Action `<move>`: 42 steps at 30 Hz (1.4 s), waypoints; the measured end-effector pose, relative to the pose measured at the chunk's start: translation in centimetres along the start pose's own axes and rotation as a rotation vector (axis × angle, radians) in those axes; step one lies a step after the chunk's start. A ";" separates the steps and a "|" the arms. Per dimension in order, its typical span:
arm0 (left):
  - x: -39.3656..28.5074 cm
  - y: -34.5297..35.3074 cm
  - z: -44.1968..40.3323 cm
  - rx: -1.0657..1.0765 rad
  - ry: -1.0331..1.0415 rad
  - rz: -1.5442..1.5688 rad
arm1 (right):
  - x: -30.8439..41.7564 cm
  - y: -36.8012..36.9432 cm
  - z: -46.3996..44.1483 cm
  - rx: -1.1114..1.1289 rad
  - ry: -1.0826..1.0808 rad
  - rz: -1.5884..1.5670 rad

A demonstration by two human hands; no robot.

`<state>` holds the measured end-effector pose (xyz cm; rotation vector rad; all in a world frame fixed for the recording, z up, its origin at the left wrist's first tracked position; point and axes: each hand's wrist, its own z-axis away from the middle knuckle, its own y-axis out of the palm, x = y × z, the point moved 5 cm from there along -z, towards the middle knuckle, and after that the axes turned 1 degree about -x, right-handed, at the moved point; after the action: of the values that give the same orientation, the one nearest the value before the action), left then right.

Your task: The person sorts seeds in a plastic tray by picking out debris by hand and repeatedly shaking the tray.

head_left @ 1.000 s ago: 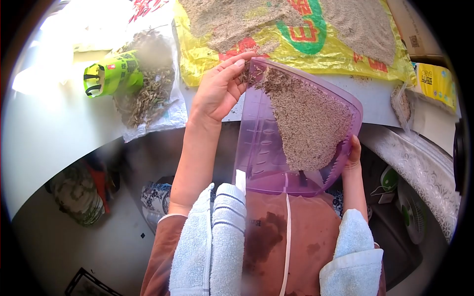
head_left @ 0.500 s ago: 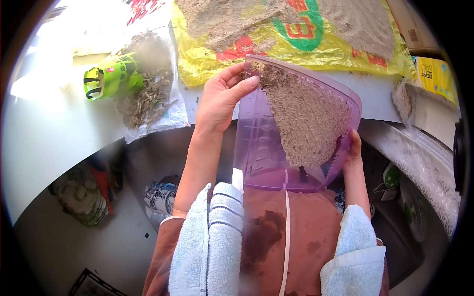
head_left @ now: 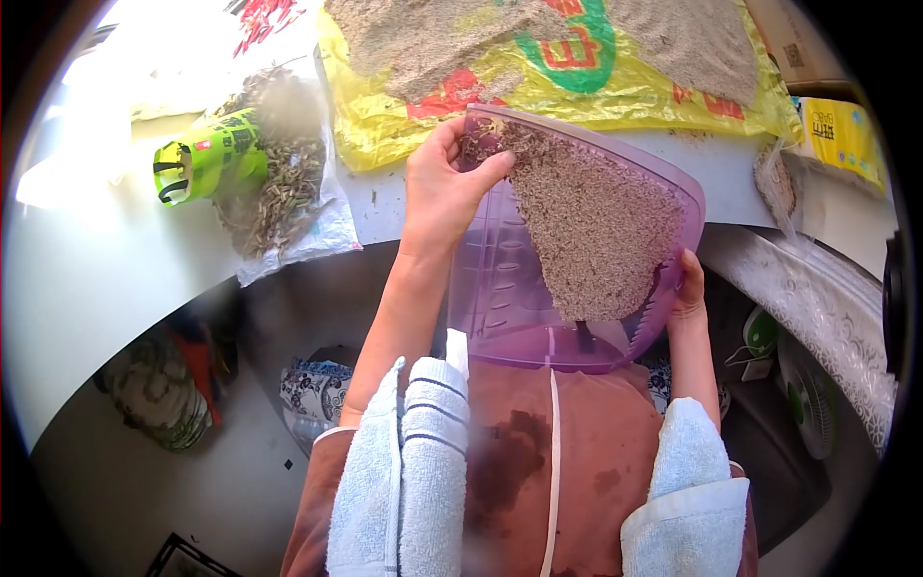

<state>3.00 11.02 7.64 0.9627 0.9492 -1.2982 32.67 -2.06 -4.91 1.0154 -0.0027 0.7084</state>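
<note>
A see-through purple plastic pan (head_left: 500, 317) is held tilted in front of my body. A wedge of small brown grain (head_left: 601, 240) covers its middle and right side, with darker chaff (head_left: 524, 144) gathered toward the upper left corner. My left hand (head_left: 447, 188) is closed at that corner, its fingers curled at the rim and its thumb reaching inside over the chaff. Around the pan's right wall my right hand (head_left: 688, 287) is closed, thumb on the edge and the other fingers mostly hidden behind.
Beyond the pan, a yellow plastic sheet (head_left: 385, 135) bears more spread grain. A green bag (head_left: 216, 159) lies beside dried plant pieces (head_left: 288, 197) on the left. At the right stand a yellow packet (head_left: 841, 144) and a cardboard box (head_left: 793, 48). The white table's edge (head_left: 385, 231) curves below.
My left thumb has slid farther inside the pan's upper left corner, over the chaff. The grain has spread slightly toward the left. My right hand keeps its hold.
</note>
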 end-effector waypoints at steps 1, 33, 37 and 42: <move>0.0 0.0 0.1 0.010 0.008 0.024 | 0.0 -0.2 0.0 -0.009 -0.009 0.006; 0.8 -0.9 1.9 0.103 -0.185 0.396 | 0.3 -0.3 0.1 -0.055 -0.020 0.039; 0.9 -0.8 2.1 0.113 -0.179 0.441 | 0.5 -0.4 0.2 -0.049 -0.018 0.032; 1.3 -1.6 2.0 0.152 -0.315 0.757 | 0.4 -0.9 0.2 -0.095 -0.037 -0.003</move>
<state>1.51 8.65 6.99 1.0523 0.1927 -0.8353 33.54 -2.27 -5.33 0.9373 -0.0660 0.6807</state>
